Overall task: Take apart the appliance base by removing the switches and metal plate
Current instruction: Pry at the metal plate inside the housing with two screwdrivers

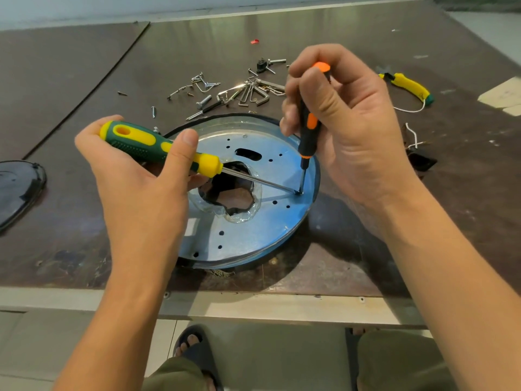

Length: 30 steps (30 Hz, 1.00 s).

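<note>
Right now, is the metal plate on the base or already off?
On. The metal plate sits inside the base's black rim, both screwdriver tips meeting at one spot on it.

Your round metal plate (253, 235) looked like bright galvanised sheet, smooth and bluish under glare, with clear glossy film curling round its centre hole. Both screwdrivers had bare steel shafts; the green-and-yellow handle (146, 146) looked rubbery and ribbed. The table (70, 193) was dark, matt and scuffed, with shiny loose screws (197, 86).
</note>
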{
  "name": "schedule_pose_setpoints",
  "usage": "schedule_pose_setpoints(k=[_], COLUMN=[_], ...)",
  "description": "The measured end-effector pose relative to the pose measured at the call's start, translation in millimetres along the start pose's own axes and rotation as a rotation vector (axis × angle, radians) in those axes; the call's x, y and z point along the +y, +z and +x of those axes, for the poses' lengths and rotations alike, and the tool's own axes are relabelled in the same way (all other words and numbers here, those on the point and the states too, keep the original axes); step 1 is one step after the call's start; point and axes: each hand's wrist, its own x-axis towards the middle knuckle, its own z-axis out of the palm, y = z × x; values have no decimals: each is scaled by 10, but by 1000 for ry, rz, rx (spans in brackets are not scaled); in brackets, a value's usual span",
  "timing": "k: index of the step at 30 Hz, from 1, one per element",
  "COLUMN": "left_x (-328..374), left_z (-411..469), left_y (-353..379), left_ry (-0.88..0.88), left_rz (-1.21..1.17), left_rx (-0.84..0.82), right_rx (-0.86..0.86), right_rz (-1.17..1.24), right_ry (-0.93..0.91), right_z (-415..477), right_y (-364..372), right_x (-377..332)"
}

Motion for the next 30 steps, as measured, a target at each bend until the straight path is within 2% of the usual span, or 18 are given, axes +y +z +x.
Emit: schedule_pose_setpoints(k=[10, 24, 30], left_x=[8, 4, 6], left_z=[-1, 25, 16], left_y=[6, -8, -19], left_ry=[15, 11, 21], left_rz=[23, 37, 86], left_rx=[-13, -35, -43], right_rx=[29, 127, 113], right_rz=[-126, -44, -339], right_ry=[-47, 20, -94], right_z=[-22, -34, -29], right_y=[-48, -129, -96], right_x=[-47, -72, -73])
